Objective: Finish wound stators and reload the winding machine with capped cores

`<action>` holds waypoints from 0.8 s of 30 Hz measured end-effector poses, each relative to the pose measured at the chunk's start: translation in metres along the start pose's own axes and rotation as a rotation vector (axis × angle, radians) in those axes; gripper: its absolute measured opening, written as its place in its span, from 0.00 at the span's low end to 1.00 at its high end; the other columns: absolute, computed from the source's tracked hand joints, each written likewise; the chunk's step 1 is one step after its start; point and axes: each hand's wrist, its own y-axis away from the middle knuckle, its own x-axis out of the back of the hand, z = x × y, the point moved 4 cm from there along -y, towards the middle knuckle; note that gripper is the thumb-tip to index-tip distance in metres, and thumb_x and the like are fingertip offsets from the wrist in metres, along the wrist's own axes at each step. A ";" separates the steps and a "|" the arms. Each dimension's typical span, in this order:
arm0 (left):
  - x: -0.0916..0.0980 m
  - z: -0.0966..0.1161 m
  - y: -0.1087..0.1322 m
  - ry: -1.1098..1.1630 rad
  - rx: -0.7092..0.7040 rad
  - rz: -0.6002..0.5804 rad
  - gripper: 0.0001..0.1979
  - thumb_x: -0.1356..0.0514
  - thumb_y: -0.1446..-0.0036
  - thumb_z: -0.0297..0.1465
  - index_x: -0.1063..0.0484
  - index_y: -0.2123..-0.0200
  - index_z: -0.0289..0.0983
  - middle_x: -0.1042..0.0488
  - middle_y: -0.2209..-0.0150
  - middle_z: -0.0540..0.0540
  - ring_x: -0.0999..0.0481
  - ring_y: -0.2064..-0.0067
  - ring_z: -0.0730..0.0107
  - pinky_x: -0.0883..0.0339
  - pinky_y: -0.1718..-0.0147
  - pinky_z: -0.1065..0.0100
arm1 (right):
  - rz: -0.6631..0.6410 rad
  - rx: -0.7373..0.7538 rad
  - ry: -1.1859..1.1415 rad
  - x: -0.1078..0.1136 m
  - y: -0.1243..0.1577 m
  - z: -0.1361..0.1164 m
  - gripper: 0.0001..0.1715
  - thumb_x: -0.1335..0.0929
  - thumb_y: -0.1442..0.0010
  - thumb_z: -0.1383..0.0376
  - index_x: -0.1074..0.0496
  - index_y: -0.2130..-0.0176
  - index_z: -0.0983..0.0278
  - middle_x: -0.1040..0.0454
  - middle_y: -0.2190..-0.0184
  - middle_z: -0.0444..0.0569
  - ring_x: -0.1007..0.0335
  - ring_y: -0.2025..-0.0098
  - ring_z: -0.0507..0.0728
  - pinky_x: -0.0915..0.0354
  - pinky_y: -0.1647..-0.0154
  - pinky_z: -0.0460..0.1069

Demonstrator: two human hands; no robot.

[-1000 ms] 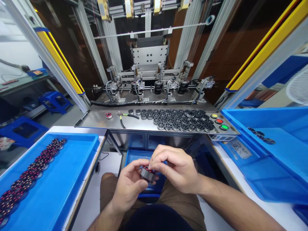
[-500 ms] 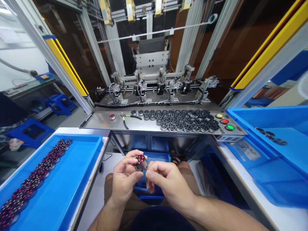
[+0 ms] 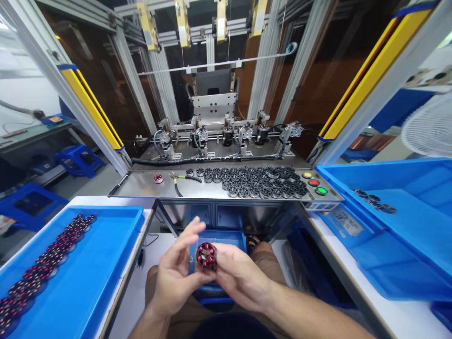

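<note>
A motor stator (image 3: 206,256), a dark ring with red-wound coils, is held over my lap with its coil face towards me. My right hand (image 3: 243,278) grips it from the right, the fingertips partly hidden behind it. On the other side, my left hand (image 3: 178,270) has its fingers raised and apart. The left thumb reaches to the stator's lower edge; whether it touches, I cannot tell. Another red-wound stator (image 3: 157,178) sits on the metal bench, beside cutting pliers (image 3: 179,184) with green-and-black handles.
Several dark stator cores (image 3: 261,182) cover the metal bench (image 3: 141,187). Yellow, red and green buttons (image 3: 314,182) are at its right end. A winding machine (image 3: 228,134) stands behind. A blue tray (image 3: 102,268) with red-wound stators lies left; a blue bin (image 3: 406,226) is right.
The left fingers have come off the stator and spread. My right hand now holds it, and its coil face has turned towards me. The camera view has shifted slightly.
</note>
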 end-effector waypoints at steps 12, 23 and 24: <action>-0.005 0.003 0.005 -0.321 0.169 -0.082 0.18 0.30 0.50 0.34 0.21 0.54 0.41 0.19 0.58 0.43 0.23 0.55 0.58 0.30 0.55 0.64 | 0.027 0.784 1.073 0.003 0.022 -0.045 0.23 0.30 0.43 0.70 0.31 0.47 0.60 0.28 0.56 0.55 0.29 0.56 0.60 0.29 0.57 0.55; -0.009 0.003 0.008 -0.225 0.117 -0.041 0.19 0.31 0.50 0.26 0.22 0.53 0.43 0.23 0.52 0.42 0.24 0.50 0.57 0.26 0.54 0.64 | 0.138 0.523 0.936 0.000 0.018 -0.058 0.13 0.32 0.37 0.64 0.28 0.73 0.64 0.29 0.76 0.45 0.33 0.73 0.52 0.35 0.70 0.48; -0.010 0.001 0.009 -0.183 0.133 -0.049 0.19 0.31 0.50 0.25 0.22 0.53 0.43 0.24 0.52 0.42 0.23 0.51 0.58 0.26 0.55 0.65 | 0.141 0.487 0.920 0.001 0.018 -0.058 0.13 0.32 0.37 0.63 0.28 0.73 0.64 0.29 0.76 0.45 0.34 0.73 0.52 0.36 0.70 0.47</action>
